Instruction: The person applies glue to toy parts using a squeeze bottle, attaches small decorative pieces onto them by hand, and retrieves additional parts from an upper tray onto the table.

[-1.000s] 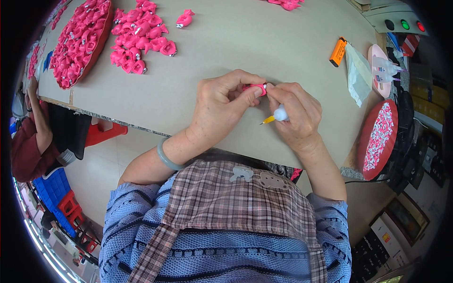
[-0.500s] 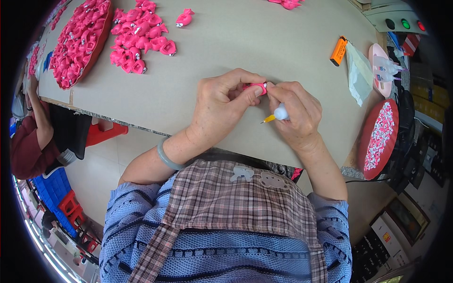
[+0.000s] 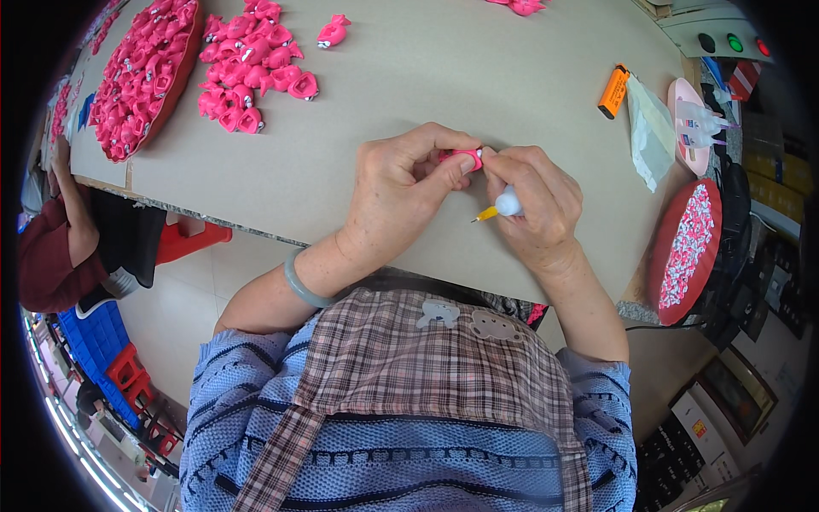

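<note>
Pink piece (image 3: pixel 473 160), smooth and curved, sits pinched in the left hand (image 3: pixel 397 183).

Free tabletop (image 3: pixel 341 107) between hands (image 3: pixel 392 188) and pile (image 3: pixel 256 64)

Toward the right end of the tabletop (image 3: pixel 409 85), you have an orange-and-black object (image 3: pixel 613 91) lying just beside a pale, thin sheet (image 3: pixel 648 132). At the tabletop's far right corner you see a light-coloured housing (image 3: pixel 682 38) with a black, a green and a red round button. Beyond the tabletop's right edge are yellow boxes (image 3: pixel 772 192), and below them, off its near right corner, a dark-framed panel (image 3: pixel 735 397). Off the tabletop's near left edge, a co-worker in a dark red top (image 3: pixel 51 269) sits with a forearm against it. Close to that same edge you find a red stool (image 3: pixel 192 242); farther from it, a blue crate (image 3: pixel 90 350) and more red plastic seating (image 3: pixel 128 375).
</note>
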A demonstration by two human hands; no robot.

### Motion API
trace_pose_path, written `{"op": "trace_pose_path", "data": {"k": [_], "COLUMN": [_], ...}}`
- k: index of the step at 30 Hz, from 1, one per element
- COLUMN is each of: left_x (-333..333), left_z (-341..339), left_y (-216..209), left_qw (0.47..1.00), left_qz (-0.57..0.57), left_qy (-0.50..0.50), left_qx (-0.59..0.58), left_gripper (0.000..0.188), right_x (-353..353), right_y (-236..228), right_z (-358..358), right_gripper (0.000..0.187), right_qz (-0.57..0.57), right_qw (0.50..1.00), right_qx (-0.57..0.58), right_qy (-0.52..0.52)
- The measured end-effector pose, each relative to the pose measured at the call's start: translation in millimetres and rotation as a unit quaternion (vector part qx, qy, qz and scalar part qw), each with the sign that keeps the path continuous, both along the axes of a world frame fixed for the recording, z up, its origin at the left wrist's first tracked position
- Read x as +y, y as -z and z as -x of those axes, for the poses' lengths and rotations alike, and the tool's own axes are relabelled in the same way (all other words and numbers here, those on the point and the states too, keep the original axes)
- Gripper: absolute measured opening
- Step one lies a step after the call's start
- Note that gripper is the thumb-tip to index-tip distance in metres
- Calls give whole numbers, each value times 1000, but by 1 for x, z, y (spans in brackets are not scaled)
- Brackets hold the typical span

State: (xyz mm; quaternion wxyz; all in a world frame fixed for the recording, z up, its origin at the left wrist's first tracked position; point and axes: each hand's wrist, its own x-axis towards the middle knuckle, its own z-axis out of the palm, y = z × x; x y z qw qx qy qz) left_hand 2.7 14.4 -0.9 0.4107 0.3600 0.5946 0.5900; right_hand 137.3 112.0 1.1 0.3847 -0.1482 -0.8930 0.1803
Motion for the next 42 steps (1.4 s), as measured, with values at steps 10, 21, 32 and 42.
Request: {"op": "trace_pose_path", "data": {"k": [10, 21, 32, 42], "left_x": [1, -4, -4, -8], "left_z": [2, 26, 31, 43], "left_y": [-4, -10, 0, -15], "left_qw": [998, 941, 808, 866], "left_qz": [-9, -42, -85, -79], "left_qy": [-10, 80, 134, 110], "left_qx": [-58, -327, -568, -482], "left_gripper": [13, 24, 25, 21], "right_x": [1, 3, 5, 3], "right_y": [-2, -11, -11, -14], "right_z": [0, -9, -7, -3], "right_gripper": [19, 20, 20, 17], "right_qz": [-9, 167, 178, 185], "right_qw": [1000, 984, 983, 982], "right_qx": [-1, 45, 19, 6], "right_qy": [4, 50, 28, 25]}}
